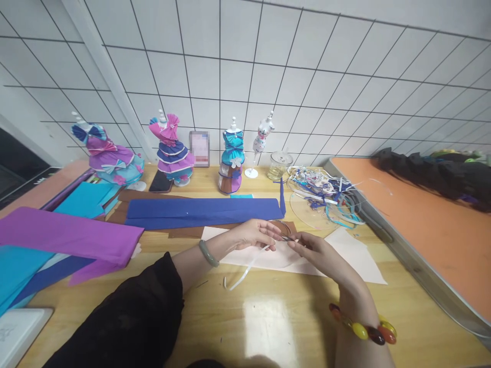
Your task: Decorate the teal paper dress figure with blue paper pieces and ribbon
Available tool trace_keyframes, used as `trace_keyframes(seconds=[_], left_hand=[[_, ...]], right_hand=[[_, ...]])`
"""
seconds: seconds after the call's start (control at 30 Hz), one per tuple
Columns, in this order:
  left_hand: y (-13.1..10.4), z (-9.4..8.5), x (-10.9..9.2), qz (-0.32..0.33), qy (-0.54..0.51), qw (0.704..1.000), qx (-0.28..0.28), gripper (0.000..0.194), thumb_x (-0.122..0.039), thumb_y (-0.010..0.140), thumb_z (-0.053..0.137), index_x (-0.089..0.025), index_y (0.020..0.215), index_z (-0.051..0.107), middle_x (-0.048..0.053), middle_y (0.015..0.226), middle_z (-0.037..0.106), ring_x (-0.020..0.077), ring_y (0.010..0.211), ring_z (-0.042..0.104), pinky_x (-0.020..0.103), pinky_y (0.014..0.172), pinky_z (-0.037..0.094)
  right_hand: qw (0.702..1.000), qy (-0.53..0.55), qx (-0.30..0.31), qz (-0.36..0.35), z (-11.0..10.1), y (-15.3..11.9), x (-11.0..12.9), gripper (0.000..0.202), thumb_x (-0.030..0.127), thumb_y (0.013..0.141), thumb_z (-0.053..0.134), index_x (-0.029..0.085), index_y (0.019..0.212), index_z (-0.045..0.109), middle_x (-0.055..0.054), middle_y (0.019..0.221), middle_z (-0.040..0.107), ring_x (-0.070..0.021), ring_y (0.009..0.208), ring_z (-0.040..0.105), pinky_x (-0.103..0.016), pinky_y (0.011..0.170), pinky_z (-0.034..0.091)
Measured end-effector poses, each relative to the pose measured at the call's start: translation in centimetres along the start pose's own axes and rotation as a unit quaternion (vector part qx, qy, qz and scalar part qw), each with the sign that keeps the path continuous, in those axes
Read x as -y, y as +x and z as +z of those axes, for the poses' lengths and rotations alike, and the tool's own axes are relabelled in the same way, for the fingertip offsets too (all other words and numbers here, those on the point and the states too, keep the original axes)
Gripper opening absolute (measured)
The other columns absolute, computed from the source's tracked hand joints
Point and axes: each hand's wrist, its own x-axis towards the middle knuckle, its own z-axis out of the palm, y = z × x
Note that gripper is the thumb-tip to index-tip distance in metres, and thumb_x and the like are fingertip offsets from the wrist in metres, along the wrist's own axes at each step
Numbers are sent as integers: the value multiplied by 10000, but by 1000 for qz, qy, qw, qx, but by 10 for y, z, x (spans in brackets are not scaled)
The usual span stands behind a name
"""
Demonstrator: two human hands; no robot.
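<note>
My left hand [259,236] pinches a narrow white ribbon [245,273], whose loose end hangs down and curls near the tabletop. A slim dark metal tool [286,238] sits in the fingertips of my right hand [312,250], its tip close to my left fingers. Its exact kind is too small to make out. Beneath both hands lies a sheet of pale pink fabric [353,255]. Just beyond them, a folded dark blue cloth [203,212] rests over brown material [187,231].
Several small dress forms in ruffled dresses [174,151] stand along the tiled wall, with a bare patterned form [263,135]. A glass jar [280,166] and a heap of ribbon scraps [322,189] are at back right. Purple cloth [72,235] lies left; an orange surface [414,220] borders the right.
</note>
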Motion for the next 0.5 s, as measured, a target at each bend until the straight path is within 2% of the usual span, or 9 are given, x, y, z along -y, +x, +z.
trace_keyframes(seconds=[0.1,0.17,0.27,0.33,0.4,0.5], left_hand=[[-1,1,-1,-3,-2,1000,1,437,-177,556,752,-123,960,595,158,1035,614,122,611,612,260,557,409],[-1,3,-3,-4,6,1000,-2,450,-173,553,753,-118,969,590,174,1054,605,121,605,613,253,544,407],[-2,7,-6,-10,28,999,-17,476,-178,552,754,-118,989,576,183,1083,591,130,621,618,268,565,434],[-3,10,-8,-11,43,999,-26,492,-179,552,753,-116,1002,565,185,1083,590,138,640,621,285,589,455],[-4,12,-8,-9,55,998,-31,496,-174,555,749,-110,1008,558,186,1071,594,142,639,621,295,597,465],[-3,11,-6,2,60,998,-24,472,-173,578,731,-113,1011,554,178,1056,597,144,622,623,297,591,464]], right_hand=[[999,-25,-43,22,-6,2,-11,374,512,791,474,171,879,598,-32,739,603,-165,655,525,-260,582,398],[991,-64,-102,62,-9,7,-25,404,513,797,453,168,955,592,-57,770,628,-184,667,555,-273,580,406],[960,-165,-179,141,-11,14,-51,405,467,799,450,149,1003,596,-116,841,660,-238,747,598,-304,613,419],[944,-216,-187,166,-10,17,-64,358,389,817,427,150,1010,609,-135,877,667,-255,787,607,-313,635,419],[933,-255,-190,169,-9,17,-68,336,335,816,428,158,1027,620,-141,888,670,-258,796,610,-317,654,419],[907,-320,-246,124,-7,17,-62,345,297,788,480,163,1070,627,-164,983,644,-291,876,586,-364,727,414]])
